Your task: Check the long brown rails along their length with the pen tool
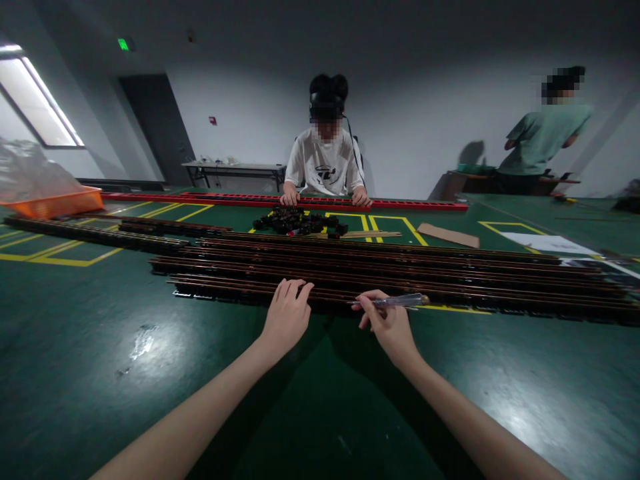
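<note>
Long dark strips with copper-coloured edges (450, 275) lie side by side across the green table. My left hand (289, 312) rests on the nearest strip, its fingers stretched forward and slightly bent, holding nothing that I can see. To its right, my right hand (389, 325) is closed around a small screwdriver (400, 301) with a clear handle. The screwdriver's thin shaft points left, and its tip is at the near edge of the strips. Exactly what the tip touches is too small to tell.
Behind the strips sit a heap of black parts (300, 221), a brown cardboard piece (448, 235) and a long red rail (410, 204). A person (325, 160) sits opposite, hands by the rail. An orange basket (65, 203) stands at left; another person (547, 137) stands at back right.
</note>
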`<state>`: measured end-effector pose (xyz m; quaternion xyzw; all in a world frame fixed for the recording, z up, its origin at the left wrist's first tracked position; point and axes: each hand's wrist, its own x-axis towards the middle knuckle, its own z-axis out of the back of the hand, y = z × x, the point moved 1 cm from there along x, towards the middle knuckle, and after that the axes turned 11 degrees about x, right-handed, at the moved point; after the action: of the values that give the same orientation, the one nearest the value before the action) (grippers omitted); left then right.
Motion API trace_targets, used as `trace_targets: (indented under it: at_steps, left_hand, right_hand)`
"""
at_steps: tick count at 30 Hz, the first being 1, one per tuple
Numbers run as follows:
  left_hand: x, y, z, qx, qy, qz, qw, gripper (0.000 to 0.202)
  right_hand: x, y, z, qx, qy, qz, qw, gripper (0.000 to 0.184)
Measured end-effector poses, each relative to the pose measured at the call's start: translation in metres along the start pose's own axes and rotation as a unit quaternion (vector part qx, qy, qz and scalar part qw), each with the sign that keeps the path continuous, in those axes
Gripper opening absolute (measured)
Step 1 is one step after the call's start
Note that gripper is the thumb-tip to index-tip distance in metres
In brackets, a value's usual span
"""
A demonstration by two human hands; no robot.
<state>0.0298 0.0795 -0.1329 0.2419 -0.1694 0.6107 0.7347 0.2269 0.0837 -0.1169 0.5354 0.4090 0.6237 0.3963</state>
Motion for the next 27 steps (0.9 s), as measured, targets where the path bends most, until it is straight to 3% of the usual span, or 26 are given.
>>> trace_targets:
  at_steps: [13,27]
  left_hand:
    - [-0.0001,0.0008,0.0002,-0.005,-0.004,-0.003,1.000,0.035]
    - [0.0008,0.0025,-0.0008,-0.017,-0.001,-0.002,1.000,0.034]
  right_hand:
    - [-0.0022,0.0027,0.0026,0.001,-0.045,0.024,0.999,0.032]
    - [-0.0017,-0.0001,0.0033,0.024,-0.040,0.016,0.999,0.029]
